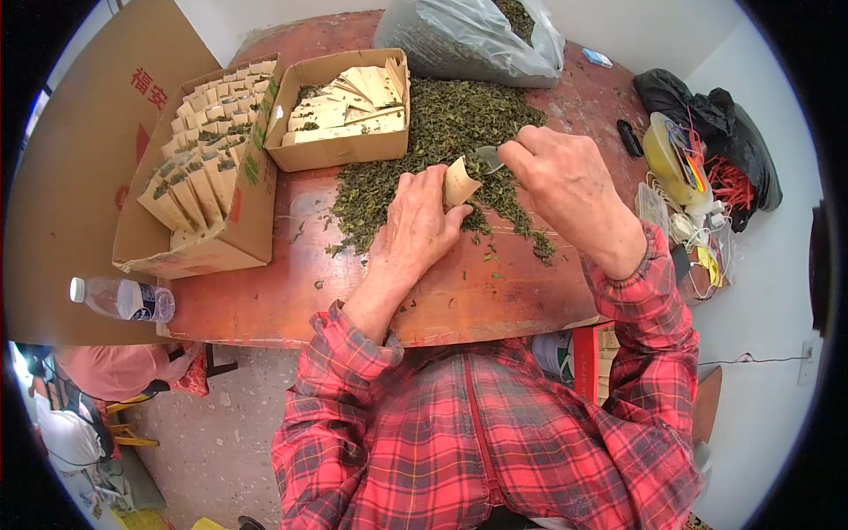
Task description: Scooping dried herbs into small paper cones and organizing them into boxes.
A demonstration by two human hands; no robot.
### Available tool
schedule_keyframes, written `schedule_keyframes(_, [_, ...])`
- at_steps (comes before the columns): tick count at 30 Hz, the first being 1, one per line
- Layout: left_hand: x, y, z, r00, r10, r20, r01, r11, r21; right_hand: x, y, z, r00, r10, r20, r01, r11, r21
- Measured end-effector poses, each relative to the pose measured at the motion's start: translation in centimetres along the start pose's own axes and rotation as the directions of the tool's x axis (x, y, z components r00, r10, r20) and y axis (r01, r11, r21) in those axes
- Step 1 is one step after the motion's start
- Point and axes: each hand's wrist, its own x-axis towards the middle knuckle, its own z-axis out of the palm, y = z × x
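Observation:
My left hand (421,215) holds a small tan paper packet (462,183) whose mouth gapes toward the upper right. Gripped in my right hand (563,179) is a metal spoon (489,159), its bowl close beside the packet's mouth. I cannot tell whether the spoon touches the packet. Below both hands spreads a heap of dried green leaves, apparently tea (450,119), on a reddish wooden table (298,298). How full the packet is cannot be seen.
Leaf-topped packets stand in rows in a cardboard box (218,248); a smaller box (341,154) holds flatter packets. Behind the heap sits a clear plastic bag (457,46) of leaves. A plastic bottle (122,298) lies at left. A black bag (745,146) and cables (689,228) crowd the right.

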Motion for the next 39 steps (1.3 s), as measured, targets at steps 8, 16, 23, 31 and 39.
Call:
schedule_keyframes(8, [0.0, 0.0, 0.0, 1.0, -0.013, 0.011, 0.013, 1.0, 0.013, 0.0, -0.1, -0.6, 1.0, 0.006, -0.004, -0.006, 1.0, -0.029])
schedule_keyframes(16, [0.0, 0.0, 0.0, 1.0, -0.002, 0.008, 0.002, 1.0, 0.013, 0.1, -0.3, -0.5, 1.0, 0.005, 0.011, -0.005, 1.0, 0.003])
schedule_keyframes(23, [0.0, 0.2, -0.3, 0.999, -0.016, 0.038, 0.016, 1.0, 0.011, 0.3, -1.6, 1.1, 1.0, -0.022, -0.004, 0.022, 0.999, 0.028])
schedule_keyframes(31, [0.0, -0.1, -0.2, 1.0, -0.004, 0.023, 0.003, 1.0, 0.015, 0.1, -1.3, 1.0, 1.0, -0.024, -0.012, 0.024, 1.0, 0.012])
schedule_keyframes(39, [0.0, 0.2, -0.5, 0.999, -0.012, 0.045, 0.01, 1.0, 0.026, 0.4, -0.8, -0.8, 0.999, -0.018, -0.035, 0.017, 1.0, -0.012])
